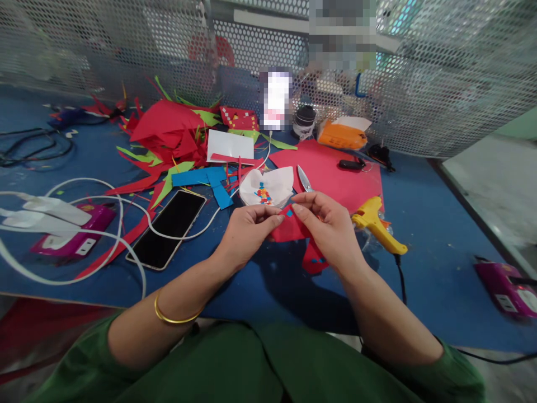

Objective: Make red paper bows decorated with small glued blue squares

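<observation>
Between both hands, above the table's front part, is a piece of red paper (292, 228) with a small blue square (289, 213) near its top edge. My left hand (247, 230) pinches its left side between thumb and fingers. The right side is pinched by my right hand (329, 226), its thumb close to the blue square. Below my right hand lies another red paper piece (314, 258) with small blue bits on it. Just beyond my hands sits a white paper-lined dish (274, 178) holding tiny coloured squares (264, 194). Scissors (304, 179) lie beside it, their handles hidden.
A yellow glue gun (380, 226) lies to the right, its cord running toward me. On the left are a dark phone (168, 229), white cables and a purple power strip (75, 229). Red paper scraps (168, 126) pile up behind. A perforated metal screen (260, 47) borders the back.
</observation>
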Tool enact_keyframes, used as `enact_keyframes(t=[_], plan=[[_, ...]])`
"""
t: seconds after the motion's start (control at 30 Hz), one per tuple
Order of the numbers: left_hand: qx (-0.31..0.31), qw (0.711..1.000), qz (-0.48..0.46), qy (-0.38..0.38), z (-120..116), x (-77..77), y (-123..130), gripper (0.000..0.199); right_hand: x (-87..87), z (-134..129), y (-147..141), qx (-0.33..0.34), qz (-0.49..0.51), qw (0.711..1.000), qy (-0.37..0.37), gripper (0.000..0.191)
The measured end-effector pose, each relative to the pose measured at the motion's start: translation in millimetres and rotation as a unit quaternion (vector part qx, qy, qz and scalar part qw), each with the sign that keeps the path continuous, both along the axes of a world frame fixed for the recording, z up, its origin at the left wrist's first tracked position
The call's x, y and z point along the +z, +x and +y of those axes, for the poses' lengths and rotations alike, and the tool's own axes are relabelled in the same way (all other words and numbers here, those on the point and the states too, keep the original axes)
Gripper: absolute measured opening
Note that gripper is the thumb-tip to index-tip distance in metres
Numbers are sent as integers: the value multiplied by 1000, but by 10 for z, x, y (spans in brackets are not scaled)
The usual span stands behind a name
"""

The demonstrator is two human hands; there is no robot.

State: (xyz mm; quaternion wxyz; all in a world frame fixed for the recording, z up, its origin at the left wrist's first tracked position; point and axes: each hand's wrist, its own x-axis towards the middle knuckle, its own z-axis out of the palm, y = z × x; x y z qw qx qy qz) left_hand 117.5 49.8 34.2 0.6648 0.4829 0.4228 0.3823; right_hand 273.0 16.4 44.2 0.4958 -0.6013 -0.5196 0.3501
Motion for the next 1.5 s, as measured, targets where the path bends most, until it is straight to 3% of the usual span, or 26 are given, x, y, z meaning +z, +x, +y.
enact_keyframes(t=[0.27,0.5,0.8,1.23,1.5], plan=[[-2,1000,-11,-3,-10,4,-9,21,-33,0,-7,-2,-51,998,24,24],[22,1000,-7,-19,-7,10,-1,23,49,-4,49,-9,-57,998,8,23],[-38,999,-1,-38,3,25,-16,30,57,-12,40,-30,-88,996,18,18],[-22,1000,1,-16,15,5,-16,31,17,-20,13,-9,-65,997,30,18],[-82,995,40,-33,55,33,-53,28,80,-20,104,-9,-127,991,48,20]])
